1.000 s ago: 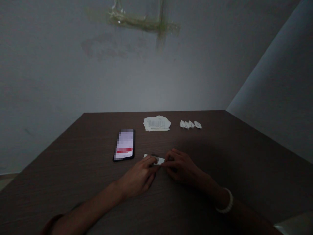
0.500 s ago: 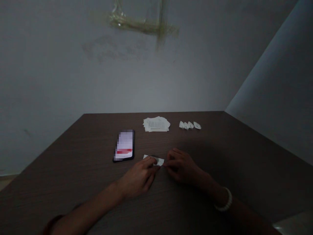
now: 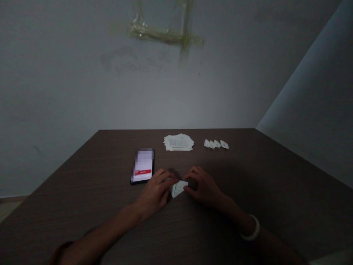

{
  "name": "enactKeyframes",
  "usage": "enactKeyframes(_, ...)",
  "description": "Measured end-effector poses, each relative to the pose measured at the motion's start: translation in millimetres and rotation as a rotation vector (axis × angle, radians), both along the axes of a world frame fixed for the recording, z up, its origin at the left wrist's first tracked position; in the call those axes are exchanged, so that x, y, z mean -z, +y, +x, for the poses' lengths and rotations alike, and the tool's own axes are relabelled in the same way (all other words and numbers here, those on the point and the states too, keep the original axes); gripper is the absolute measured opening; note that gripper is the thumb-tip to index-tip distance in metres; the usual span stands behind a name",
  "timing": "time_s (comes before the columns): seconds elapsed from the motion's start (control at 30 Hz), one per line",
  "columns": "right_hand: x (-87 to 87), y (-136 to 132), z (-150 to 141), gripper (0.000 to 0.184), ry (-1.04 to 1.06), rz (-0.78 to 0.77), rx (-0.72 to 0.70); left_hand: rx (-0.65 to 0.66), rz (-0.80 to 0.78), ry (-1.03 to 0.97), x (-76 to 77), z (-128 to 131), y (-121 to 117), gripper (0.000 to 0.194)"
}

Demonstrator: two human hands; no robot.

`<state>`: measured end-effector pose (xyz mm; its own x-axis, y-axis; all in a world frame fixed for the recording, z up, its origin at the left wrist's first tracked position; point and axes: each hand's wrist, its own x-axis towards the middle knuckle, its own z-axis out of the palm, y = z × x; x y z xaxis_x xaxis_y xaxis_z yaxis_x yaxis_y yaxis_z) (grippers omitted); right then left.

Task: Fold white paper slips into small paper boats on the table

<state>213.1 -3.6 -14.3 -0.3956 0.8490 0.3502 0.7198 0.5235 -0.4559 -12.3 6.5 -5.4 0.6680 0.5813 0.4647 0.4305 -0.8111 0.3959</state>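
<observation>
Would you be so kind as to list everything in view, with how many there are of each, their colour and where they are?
Folded paper piece: one, white, on the table between the hands.
Paper slip stack: one, white with dark print, at the table's far side.
Small folded paper shapes: four, white, in a row right of the stack.
Smartphone: one, black, screen lit and blurred with a red bar, left of the hands.
Table: one, dark brown wood grain.
Tape strips: several, yellowish, on the grey wall.
Left hand: one, at the paper's left.
Right hand: one, at the paper's right.
Bangle: one, white, on the right wrist.
</observation>
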Motion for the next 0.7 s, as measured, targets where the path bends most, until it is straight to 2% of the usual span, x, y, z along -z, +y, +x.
enactKeyframes(0.07, -0.6, 2.4, 1.0, 0.041, 0.009, -0.024, 0.001, -0.067, -0.022, 0.037, -1.2, -3.3, 5.5, 0.040)
enactKeyframes(0.1, -1.0, 3.6, 1.6, 0.042, 0.005, -0.035, -0.006, -0.075, -0.039, 0.057, -1.2, -4.8, 8.1, 0.041)
enactKeyframes(0.4, -3.3, 9.8, 1.3, 0.010, 0.013, -0.070, -0.074, -0.164, -0.145, 0.163, 1.9, -9.3, 20.8, 0.024)
enactKeyframes(0.53, -4.1, 10.2, 1.6, 0.004, 0.010, -0.048, -0.098, -0.133, -0.186, 0.213, -1.2, -9.6, 21.7, 0.004)
enactKeyframes(0.7, -2.0, 12.4, 5.8, 0.004, -0.080, 0.005, -0.148, -0.057, -0.118, 0.252, -6.7, -12.5, 22.5, 0.007)
